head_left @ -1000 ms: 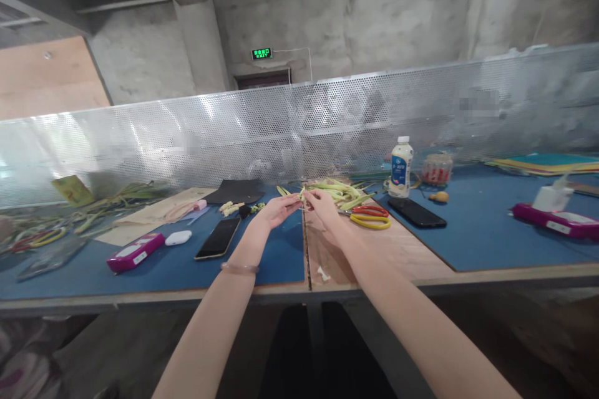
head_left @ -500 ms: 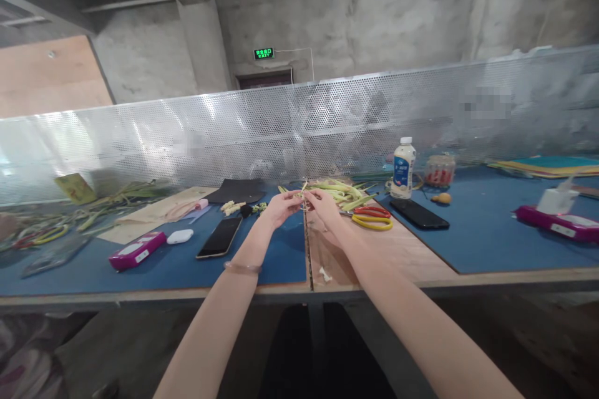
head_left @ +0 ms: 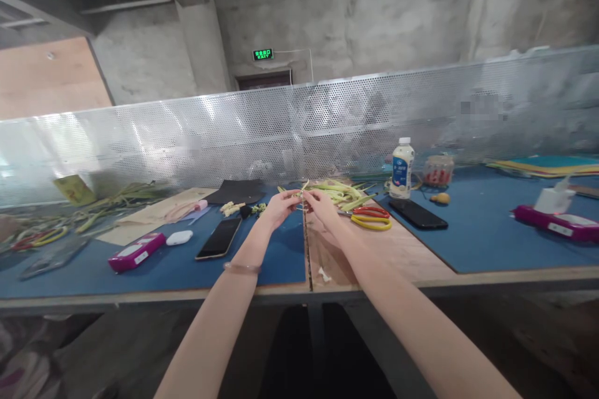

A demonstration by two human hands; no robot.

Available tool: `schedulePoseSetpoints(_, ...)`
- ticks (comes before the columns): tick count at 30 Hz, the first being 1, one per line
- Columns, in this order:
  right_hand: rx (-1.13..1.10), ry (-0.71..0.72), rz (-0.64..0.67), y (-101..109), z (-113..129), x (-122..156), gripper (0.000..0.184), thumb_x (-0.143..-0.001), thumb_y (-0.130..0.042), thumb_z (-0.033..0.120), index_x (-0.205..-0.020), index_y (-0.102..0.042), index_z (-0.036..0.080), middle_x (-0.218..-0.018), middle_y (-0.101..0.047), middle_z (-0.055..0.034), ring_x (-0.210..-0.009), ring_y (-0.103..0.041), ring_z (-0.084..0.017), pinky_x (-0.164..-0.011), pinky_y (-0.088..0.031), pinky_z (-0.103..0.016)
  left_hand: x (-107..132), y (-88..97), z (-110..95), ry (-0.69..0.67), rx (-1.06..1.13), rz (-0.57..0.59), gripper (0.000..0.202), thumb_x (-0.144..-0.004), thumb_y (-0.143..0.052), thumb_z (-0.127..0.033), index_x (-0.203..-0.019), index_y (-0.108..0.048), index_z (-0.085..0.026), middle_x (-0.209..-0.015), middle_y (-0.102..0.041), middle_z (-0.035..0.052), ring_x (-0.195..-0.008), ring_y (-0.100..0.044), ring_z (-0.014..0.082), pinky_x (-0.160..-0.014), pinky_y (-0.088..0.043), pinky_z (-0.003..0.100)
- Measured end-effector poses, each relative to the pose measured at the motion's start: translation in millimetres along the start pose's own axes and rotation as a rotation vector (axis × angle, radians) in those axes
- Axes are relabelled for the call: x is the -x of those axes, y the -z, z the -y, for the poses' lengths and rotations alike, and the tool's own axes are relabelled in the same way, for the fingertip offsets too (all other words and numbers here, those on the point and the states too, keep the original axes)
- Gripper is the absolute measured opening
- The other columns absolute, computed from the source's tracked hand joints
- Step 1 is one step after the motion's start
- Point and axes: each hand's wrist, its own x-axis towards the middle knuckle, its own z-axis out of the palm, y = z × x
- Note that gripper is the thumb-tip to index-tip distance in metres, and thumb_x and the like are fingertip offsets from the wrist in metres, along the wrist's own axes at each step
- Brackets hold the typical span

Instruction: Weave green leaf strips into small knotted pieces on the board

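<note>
In the head view my left hand (head_left: 279, 209) and my right hand (head_left: 320, 206) meet over the join between the blue mat and the bare wood. Both are closed, fingertips pinching a thin pale-green plant strip (head_left: 305, 187) whose tip sticks up between them. My fingers cover most of the strip. Just behind my right hand lies a heap of pale-green husk-like leaves (head_left: 344, 190). Scissors (head_left: 372, 222) with red and yellow handles rest to the right of that hand. Small pale plaited pieces (head_left: 233, 207) lie left of my left hand.
A black phone (head_left: 219, 239), a white case (head_left: 180, 237) and a purple device (head_left: 137, 252) lie on the left. To the right are another phone (head_left: 418, 213), an upright bottle (head_left: 401, 169) and a jar (head_left: 438, 171). A perforated metal screen (head_left: 253, 131) closes off the back.
My hands stay together in nearly the same place, with only small finger movements on the strip. The strip's upper tip leans slightly more to the right.
</note>
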Motion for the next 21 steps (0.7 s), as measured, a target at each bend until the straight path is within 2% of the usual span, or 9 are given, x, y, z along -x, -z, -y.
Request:
schedulePoseSetpoints(17,-0.052,-0.016,0.069,1.0,3.5,-0.4,0.022,-0.086,-0.050,0.027,-0.104,-0.054,0.014,-0.098,-0.059,-0.0047,-0.078,-0.059,-0.015,-0.066,-0.051,-0.032,-1.1,-1.8,-3.5,-0.024,0.033,-0.066,0.026,-0.083,-0.050,-0.027,-0.105,-0.052,-0.013,-0.103,-0.056,0.0068,-0.086,-0.057,0.0168,-0.072,-0.049,0.036)
schedulePoseSetpoints(21,-0.057,-0.029,0.049,-0.1,3.2,0.0,0.023,-0.086,-0.050,0.027,-0.104,-0.054,0.014,-0.099,-0.059,-0.0049,-0.079,-0.059,-0.015,-0.067,-0.050,-0.033,-0.3,-2.8,-3.4,-0.021,0.027,-0.072,0.026,-0.083,-0.049,-0.027,-0.105,-0.052,-0.013,-0.103,-0.056,0.0067,-0.085,-0.057,0.0165,-0.072,-0.049,0.035)
